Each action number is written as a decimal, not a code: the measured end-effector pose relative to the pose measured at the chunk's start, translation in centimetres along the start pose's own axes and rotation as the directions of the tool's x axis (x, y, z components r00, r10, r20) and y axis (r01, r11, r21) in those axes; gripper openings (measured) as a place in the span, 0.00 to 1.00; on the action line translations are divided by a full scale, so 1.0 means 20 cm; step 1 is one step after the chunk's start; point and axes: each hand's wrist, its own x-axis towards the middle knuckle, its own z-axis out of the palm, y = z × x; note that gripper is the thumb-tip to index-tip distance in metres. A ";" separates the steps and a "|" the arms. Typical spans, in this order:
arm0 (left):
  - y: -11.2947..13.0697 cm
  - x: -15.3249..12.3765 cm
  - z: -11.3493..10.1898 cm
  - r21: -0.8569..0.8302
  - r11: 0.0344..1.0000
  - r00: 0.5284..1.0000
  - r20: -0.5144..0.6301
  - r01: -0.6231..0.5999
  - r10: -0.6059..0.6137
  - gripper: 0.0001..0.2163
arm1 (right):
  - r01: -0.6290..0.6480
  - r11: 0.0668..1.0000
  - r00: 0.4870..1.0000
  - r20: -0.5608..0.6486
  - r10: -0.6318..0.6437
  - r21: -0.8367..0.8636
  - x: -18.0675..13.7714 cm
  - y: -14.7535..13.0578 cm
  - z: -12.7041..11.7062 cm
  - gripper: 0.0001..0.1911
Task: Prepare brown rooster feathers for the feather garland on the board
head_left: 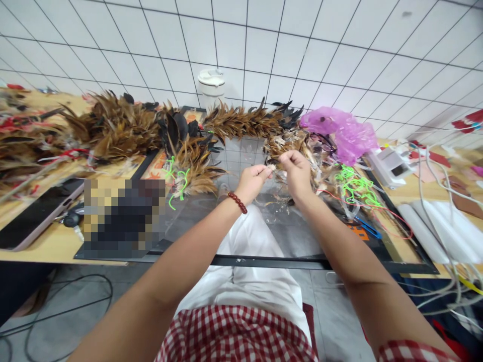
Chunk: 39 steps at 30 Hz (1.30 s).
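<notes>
My left hand [253,181], with a beaded bracelet at its wrist, pinches the pale, fluffy end of a feather [270,167] over a glass panel in a dark frame [196,213]. Close beside it on the right, my right hand [298,173] has its thumb and fingers pressed together. Whatever they hold is too small to make out. Just behind that hand lies a heap of loose brown and white feathers [281,143]. Along the back runs a strip of brown feathers [245,120]. A feather bundle with bright green ties [198,171] rests on the left of the panel.
More brown feather bunches [121,125] cover the table's left back. A phone [41,213] lies at the left edge. To the right are a pink plastic bag [343,130], green cords [354,186], a blue tool [370,228] and white cables [447,201]. A lidded cup [211,88] stands by the tiled wall.
</notes>
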 end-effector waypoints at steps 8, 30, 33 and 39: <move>-0.03 0.01 -0.01 0.012 0.999 0.991 -0.122 0.051 -0.049 0.11 | 0.060 0.996 0.987 0.156 -0.049 -0.064 0.01 0.00 -0.03 0.10; -0.03 0.01 -0.02 0.201 0.980 0.987 -0.155 -0.012 0.044 0.10 | -0.337 0.896 0.940 0.149 0.306 0.288 0.03 0.01 0.01 0.20; -0.04 0.02 -0.02 0.113 0.994 0.989 -0.148 -0.012 0.029 0.11 | -0.330 0.930 0.931 0.216 0.293 0.164 0.01 0.02 0.02 0.23; 0.00 0.00 -0.01 -0.204 0.978 0.997 -0.042 0.051 -0.061 0.12 | -0.260 0.945 0.935 0.297 0.194 0.200 -0.02 0.02 0.04 0.20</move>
